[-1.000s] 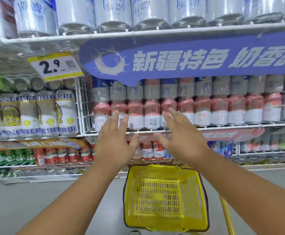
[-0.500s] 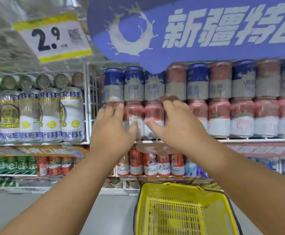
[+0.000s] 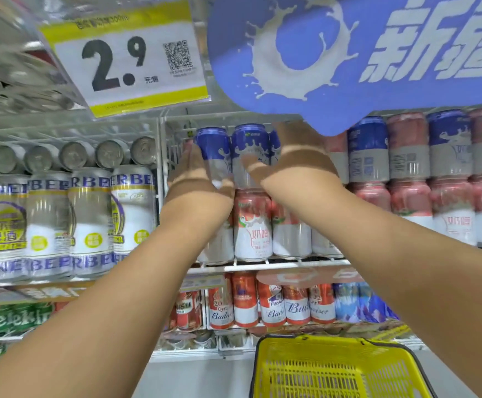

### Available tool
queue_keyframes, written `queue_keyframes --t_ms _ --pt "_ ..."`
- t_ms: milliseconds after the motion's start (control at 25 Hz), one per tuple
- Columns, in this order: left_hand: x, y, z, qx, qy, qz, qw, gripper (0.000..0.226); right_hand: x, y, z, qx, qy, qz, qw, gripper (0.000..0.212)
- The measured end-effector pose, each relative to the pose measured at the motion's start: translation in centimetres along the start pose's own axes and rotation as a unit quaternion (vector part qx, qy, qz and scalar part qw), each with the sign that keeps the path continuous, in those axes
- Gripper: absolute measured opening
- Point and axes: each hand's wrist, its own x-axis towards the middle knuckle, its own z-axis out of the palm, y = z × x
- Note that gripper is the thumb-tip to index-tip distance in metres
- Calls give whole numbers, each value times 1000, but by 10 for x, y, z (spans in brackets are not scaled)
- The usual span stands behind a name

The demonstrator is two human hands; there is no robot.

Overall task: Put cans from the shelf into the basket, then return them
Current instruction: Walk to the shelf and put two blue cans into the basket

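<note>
Supermarket shelving point(image 3: 262, 267) fills the head view, stacked with drink cans under a yellow price tag point(image 3: 125, 57) and a blue sign point(image 3: 348, 53). Both arms reach up to the upper row of stacked cans. The left hand point(image 3: 198, 179) wraps round a blue-and-white can point(image 3: 214, 150), fingers along its left side, thumb under its front. The right hand point(image 3: 294, 159) grips the neighbouring blue can point(image 3: 248, 145), its thumb across the can's front, the fingertips hidden behind the sign's edge. Pink cans point(image 3: 252, 225) stand directly below. A yellow basket point(image 3: 334, 366) sits low at the bottom right, well apart from both hands.
</note>
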Motion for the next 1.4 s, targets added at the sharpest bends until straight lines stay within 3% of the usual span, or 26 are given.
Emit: queue_keyframes --t_ms 160,320,560,800,1080,1280,1400 --pt "20 -4 1 -62 3 8 998 71 23 -21 11 -9 22 32 999 53" --pt "35 -8 5 -112 21 -13 993 60 41 -33 17 -61 -7 53 997 37" --pt "46 -8 14 -138 28 -35 989 69 50 -42 20 -97 -22 76 992 41" --pt "44 -8 15 -159 44 -54 985 61 47 -40 27 19 49 119 992 62" --pt "31 -10 11 -215 136 -1 967 52 31 -30 27 165 123 34 978 67" --pt "-4 5 -7 -306 106 9 946 43 3 -16 2 330 123 38 935 34" --pt "-53 13 -10 -332 56 -1 942 38 -34 5 -14 377 118 10 918 33"
